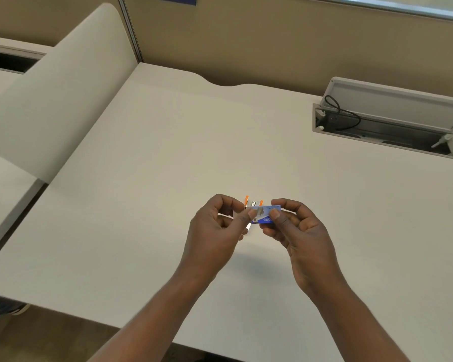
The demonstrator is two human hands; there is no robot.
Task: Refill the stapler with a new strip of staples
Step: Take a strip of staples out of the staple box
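Both hands are raised above the middle of the white desk. My right hand pinches a small blue box of staples between thumb and fingers. My left hand pinches the box's left end with thumb and forefinger, where a silver piece shows. Just behind the box, a small orange and silver stapler peeks out; most of it is hidden by the box and fingers, and I cannot tell whether it lies on the desk or is held.
An open grey cable hatch with a black cord is set in the desk at the back right. A curved white divider panel stands along the left edge. A tan partition wall runs along the back.
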